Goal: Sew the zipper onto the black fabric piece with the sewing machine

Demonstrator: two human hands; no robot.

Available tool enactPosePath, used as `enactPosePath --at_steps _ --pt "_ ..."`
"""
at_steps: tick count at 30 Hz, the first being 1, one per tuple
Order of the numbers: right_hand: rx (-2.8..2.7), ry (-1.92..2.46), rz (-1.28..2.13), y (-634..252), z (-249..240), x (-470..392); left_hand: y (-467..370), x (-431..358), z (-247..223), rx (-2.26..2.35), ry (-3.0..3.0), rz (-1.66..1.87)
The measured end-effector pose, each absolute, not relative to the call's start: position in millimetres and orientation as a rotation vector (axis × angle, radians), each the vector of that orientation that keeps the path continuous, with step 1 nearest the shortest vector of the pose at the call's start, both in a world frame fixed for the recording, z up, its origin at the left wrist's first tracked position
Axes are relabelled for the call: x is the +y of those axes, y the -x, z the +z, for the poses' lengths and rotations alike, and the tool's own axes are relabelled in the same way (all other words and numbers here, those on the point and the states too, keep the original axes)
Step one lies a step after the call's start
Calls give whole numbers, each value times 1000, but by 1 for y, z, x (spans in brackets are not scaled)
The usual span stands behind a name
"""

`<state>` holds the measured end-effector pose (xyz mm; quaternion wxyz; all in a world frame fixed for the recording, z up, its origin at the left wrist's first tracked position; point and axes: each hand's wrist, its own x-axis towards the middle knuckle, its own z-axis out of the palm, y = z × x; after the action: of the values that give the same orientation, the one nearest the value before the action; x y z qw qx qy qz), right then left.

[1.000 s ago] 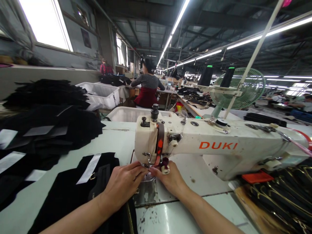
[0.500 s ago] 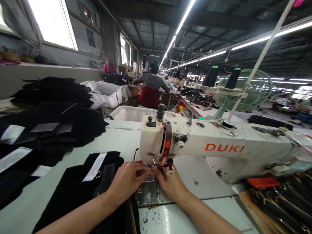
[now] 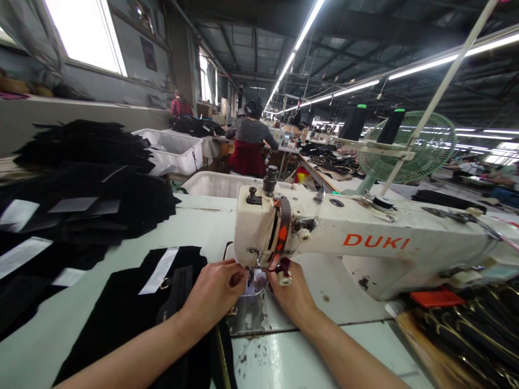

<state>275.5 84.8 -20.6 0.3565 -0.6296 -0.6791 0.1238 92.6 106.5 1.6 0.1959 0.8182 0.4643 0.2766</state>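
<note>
My left hand (image 3: 222,286) is closed in a pinch just left of the needle area of a white sewing machine (image 3: 368,237); whatever lies between its fingertips is too small to make out. On the other side of the needle, my right hand (image 3: 294,294) has its thumb and fingers drawn together, partly behind a white knob (image 3: 285,279). What it pinches cannot be seen. Between the hands show the presser foot (image 3: 251,276) and a lit patch of the metal bed. A black fabric piece (image 3: 121,308) with a white label (image 3: 159,271) lies beneath my left forearm.
Stacks of black fabric (image 3: 85,200) cover the table's left side. At the right are a red-orange item (image 3: 437,298) and black pieces with gold zippers (image 3: 478,329). Thread cones (image 3: 352,123), a green fan (image 3: 430,146), white bins (image 3: 170,151) and a seated person (image 3: 249,140) are beyond.
My hands, which met fingertip to fingertip under the needle, are now apart. The right one has shifted right and the left slightly left, uncovering the presser foot.
</note>
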Motion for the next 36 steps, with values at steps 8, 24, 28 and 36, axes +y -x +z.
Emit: enactPosePath --at_steps 8,24,28,36 --pt "-1745 1611 334 -277 -20 85 -91 106 1 1280 -2320 772" --pt "-1713 1558 341 -276 -21 84 -90 110 -4 1229 -2337 803" --pt "-1707 1540 344 -276 -21 84 -91 109 -4 1236 -2333 805" --pt "-1679 1510 391 -277 -23 84 -93 107 1 1281 -2337 790"
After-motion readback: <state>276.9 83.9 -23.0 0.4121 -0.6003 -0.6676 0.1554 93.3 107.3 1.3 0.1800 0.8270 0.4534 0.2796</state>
